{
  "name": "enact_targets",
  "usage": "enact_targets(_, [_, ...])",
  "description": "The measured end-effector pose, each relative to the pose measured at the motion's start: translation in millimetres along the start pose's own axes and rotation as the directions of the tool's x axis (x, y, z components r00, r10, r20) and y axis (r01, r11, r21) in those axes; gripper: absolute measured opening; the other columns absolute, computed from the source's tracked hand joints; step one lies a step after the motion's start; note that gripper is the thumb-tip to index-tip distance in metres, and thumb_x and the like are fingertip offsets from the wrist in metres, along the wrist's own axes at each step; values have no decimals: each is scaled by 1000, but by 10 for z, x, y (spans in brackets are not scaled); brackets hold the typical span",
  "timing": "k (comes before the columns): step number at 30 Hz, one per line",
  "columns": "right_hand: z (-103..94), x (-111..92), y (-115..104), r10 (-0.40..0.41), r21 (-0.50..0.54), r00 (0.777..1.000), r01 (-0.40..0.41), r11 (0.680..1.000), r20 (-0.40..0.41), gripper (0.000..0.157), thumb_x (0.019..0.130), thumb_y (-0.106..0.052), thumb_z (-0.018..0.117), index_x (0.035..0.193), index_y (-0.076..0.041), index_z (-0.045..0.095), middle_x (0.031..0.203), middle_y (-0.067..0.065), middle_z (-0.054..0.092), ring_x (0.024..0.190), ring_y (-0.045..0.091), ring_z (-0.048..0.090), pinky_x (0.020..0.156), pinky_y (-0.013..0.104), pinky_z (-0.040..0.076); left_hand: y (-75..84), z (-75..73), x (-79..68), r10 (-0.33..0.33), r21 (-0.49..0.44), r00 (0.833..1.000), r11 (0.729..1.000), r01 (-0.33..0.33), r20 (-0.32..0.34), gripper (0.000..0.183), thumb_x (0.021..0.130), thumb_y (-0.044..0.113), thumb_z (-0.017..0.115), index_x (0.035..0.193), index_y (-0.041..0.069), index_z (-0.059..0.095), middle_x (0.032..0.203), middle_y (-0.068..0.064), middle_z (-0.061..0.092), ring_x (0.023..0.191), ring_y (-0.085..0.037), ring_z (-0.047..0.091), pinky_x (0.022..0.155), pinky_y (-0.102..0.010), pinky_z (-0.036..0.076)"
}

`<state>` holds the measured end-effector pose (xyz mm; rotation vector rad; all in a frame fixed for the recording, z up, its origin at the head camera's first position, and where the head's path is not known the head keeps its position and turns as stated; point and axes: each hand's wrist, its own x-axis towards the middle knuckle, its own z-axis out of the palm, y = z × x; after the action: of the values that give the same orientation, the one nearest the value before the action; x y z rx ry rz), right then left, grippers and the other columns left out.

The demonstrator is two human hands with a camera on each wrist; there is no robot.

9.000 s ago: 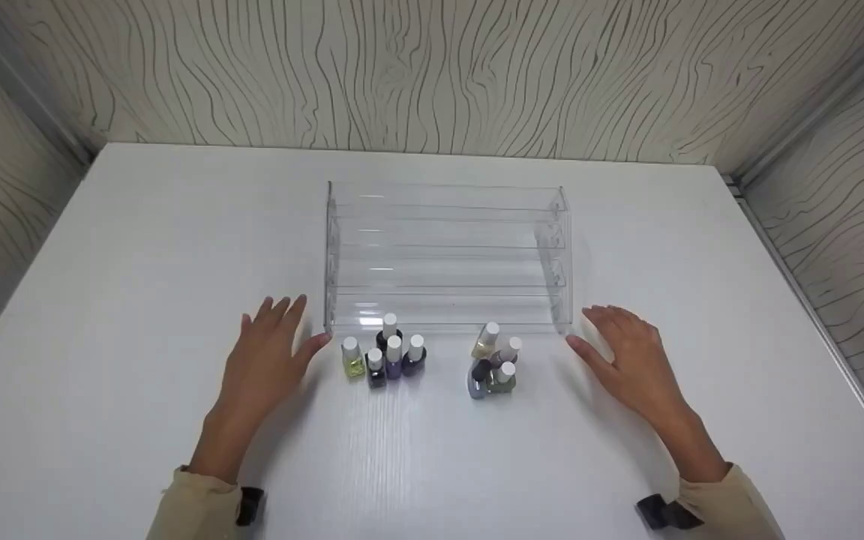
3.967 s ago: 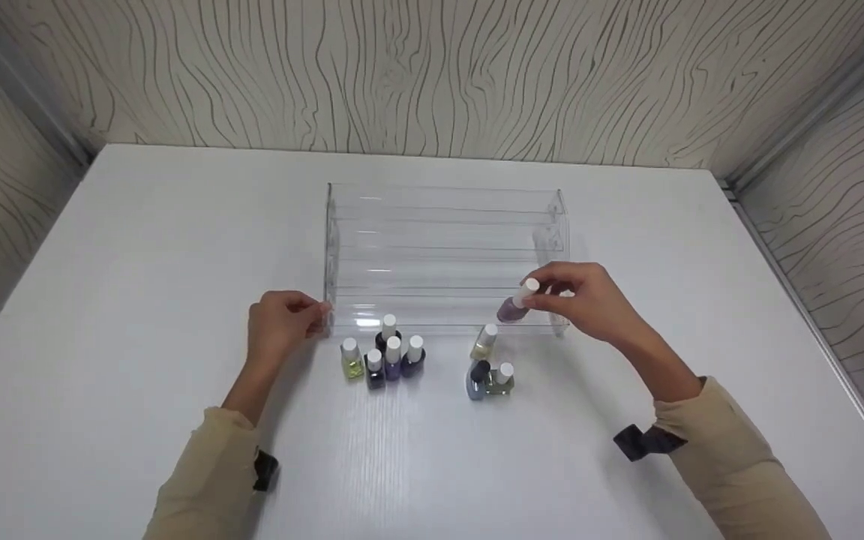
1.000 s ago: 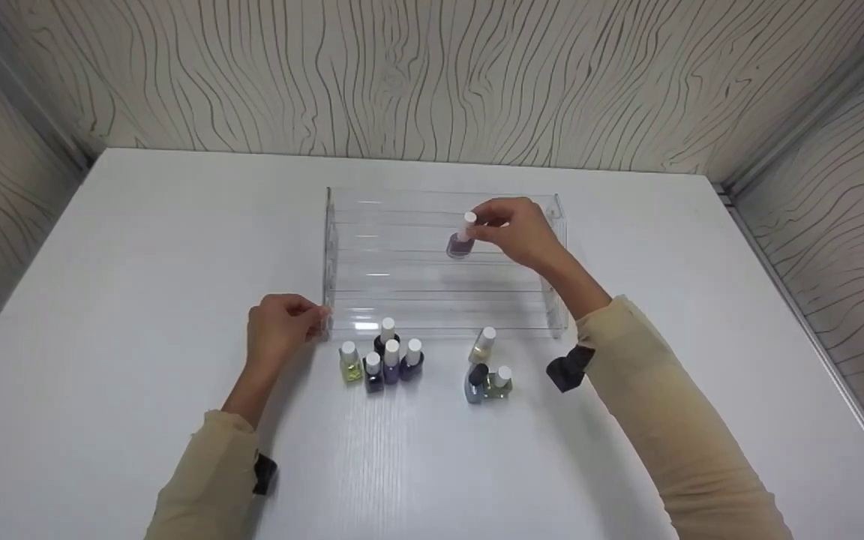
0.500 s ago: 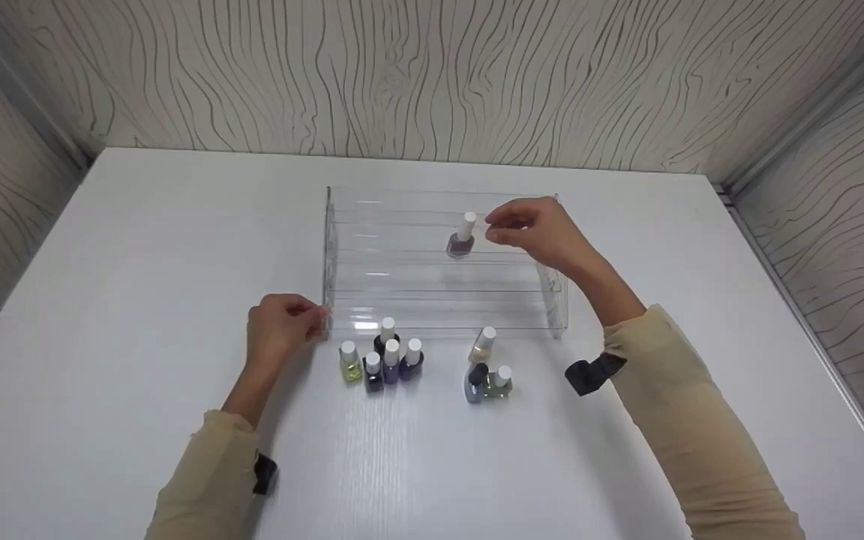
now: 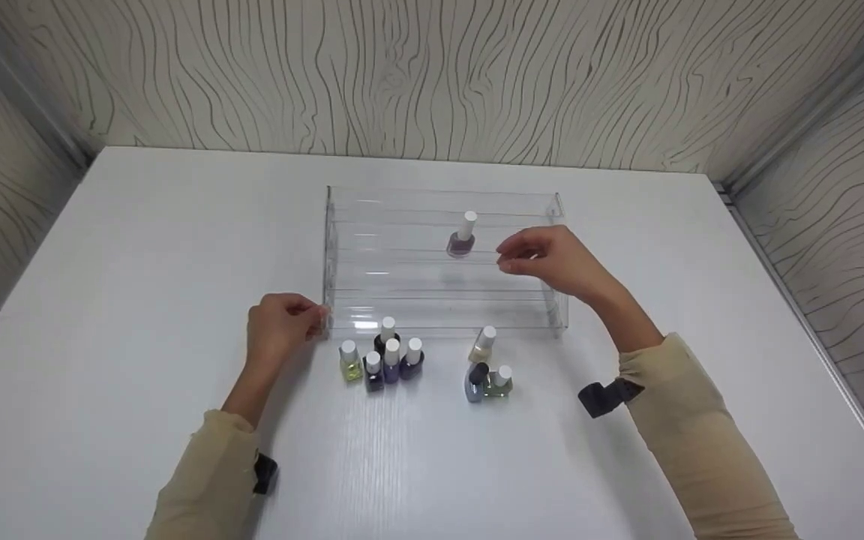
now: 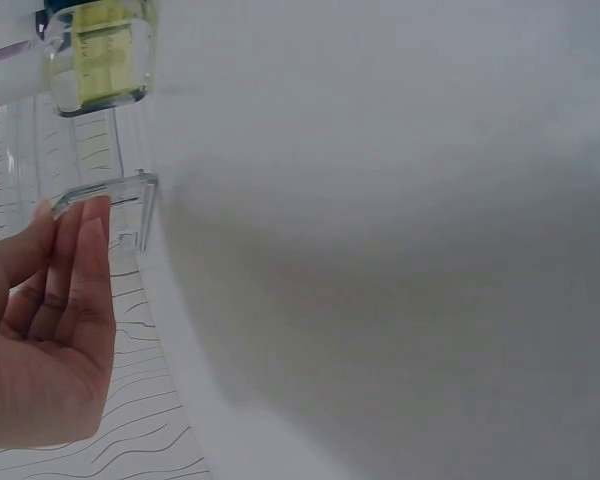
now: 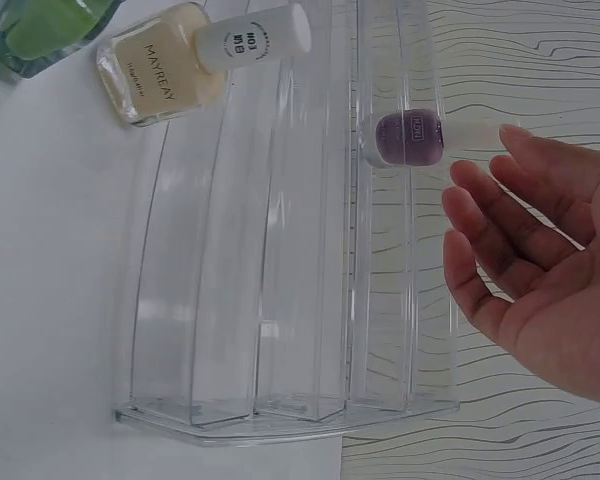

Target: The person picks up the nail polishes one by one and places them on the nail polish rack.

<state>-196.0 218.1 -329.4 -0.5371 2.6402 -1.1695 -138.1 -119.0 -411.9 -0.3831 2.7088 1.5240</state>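
Eight bottles [image 5: 392,371] before clear rack [image 5: 439,312], rearmost dark bottle [image 5: 384,340] perhaps touching.

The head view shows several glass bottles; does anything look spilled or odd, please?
Nothing looks spilled; on the white table, only the blue-grey glass bottle looks odd, black-capped among white-capped bottles.

Passage is available over the surface [image 5: 162,255] at left and lower centre of the head view. The transparent rack [image 5: 402,290] bars low travel at centre; a mauve bottle [image 5: 460,244] obstructs its upper part. Below the rack, a gap separates five bottles [image 5: 391,370] from three bottles [image 5: 478,374]. The left hand [image 5: 278,322] blocks the rack's lower-left corner.
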Motion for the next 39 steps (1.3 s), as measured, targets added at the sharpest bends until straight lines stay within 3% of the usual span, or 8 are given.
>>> enact_targets(4, [38, -70, 52, -12, -2, 999, 12, 1000, 35, 21, 83, -10, 66, 103, -2, 66, 95, 9, 66, 85, 19, 58, 72, 24, 47, -23, 14, 14, -3, 11, 1000, 1000, 3, -3, 11, 84, 10, 65, 80, 0, 68, 71, -9, 63, 61, -18, 62, 51, -33, 52])
enact_targets(6, [57, -118, 37, -15, 0, 998, 15, 1000, 60, 21, 83, -7, 65, 103, -1, 65, 94, 10, 66, 85, 20, 58, 72, 25, 47, -114, 53, 71, 11, 15, 1000, 1000, -11, -7, 11, 84, 11, 66, 80, 1, 68, 71, -8, 63, 60, -17, 62, 50, -28, 51])
enact_targets(11, [117, -191, 122, -44, 32, 993, 41, 999, 106, 20, 81, -4, 66, 101, 0, 66, 92, 9, 67, 85, 20, 59, 74, 26, 47, -79, 43, 48, -7, 10, 1000, 1000, 7, -5, 12, 84, 11, 65, 81, 0, 68, 72, -9, 63, 61, -18, 62, 53, -29, 52])
enact_targets(13, [143, -206, 201, -49, 47, 992, 44, 998, 117, 20, 81, -5, 67, 101, -1, 66, 91, 8, 67, 85, 19, 59, 74, 25, 47, 30, -6, -22, -25, -1, 1000, 1000, 25, 5, 12, 84, 9, 64, 82, -2, 68, 73, -11, 64, 62, -19, 62, 57, -30, 52])
enact_targets(18, [191, -276, 264, -19, 45, 991, 13, 999, 131, 23, 81, -5, 67, 104, 0, 65, 95, 11, 66, 86, 20, 58, 75, 24, 47, 32, -22, -27, -5, -21, 1000, 1000, 6, 9, 12, 83, 8, 65, 81, -4, 68, 72, -11, 64, 60, -18, 62, 55, -23, 50])
enact_targets(27, [217, -458, 120, -23, 35, 990, 19, 999, 138, 21, 81, 1, 64, 102, 5, 64, 95, 19, 65, 85, 25, 56, 75, 30, 47, 28, -21, -23, 6, -30, 1000, 1000, -6, 6, 12, 82, 7, 66, 80, -5, 67, 70, -12, 65, 57, -15, 62, 53, -22, 50])
enact_targets(33, [274, -503, 367, -31, 79, 987, 19, 997, 157, 24, 80, -6, 68, 102, 1, 65, 95, 16, 65, 83, 19, 57, 71, 24, 47, 28, -21, -21, -3, -28, 1000, 1000, 3, 14, 12, 83, 7, 66, 81, -5, 68, 71, -12, 65, 58, -15, 62, 54, -23, 51])
enact_targets(39, [319, -582, 479, -101, 139, 974, 73, 988, 205, 23, 79, -6, 69, 102, -1, 66, 95, 16, 65, 79, 19, 58, 68, 25, 48, 26, -17, -11, -9, -25, 1000, 1000, 10, 19, 12, 83, 7, 65, 82, -5, 68, 73, -12, 64, 60, -15, 61, 55, -23, 51])
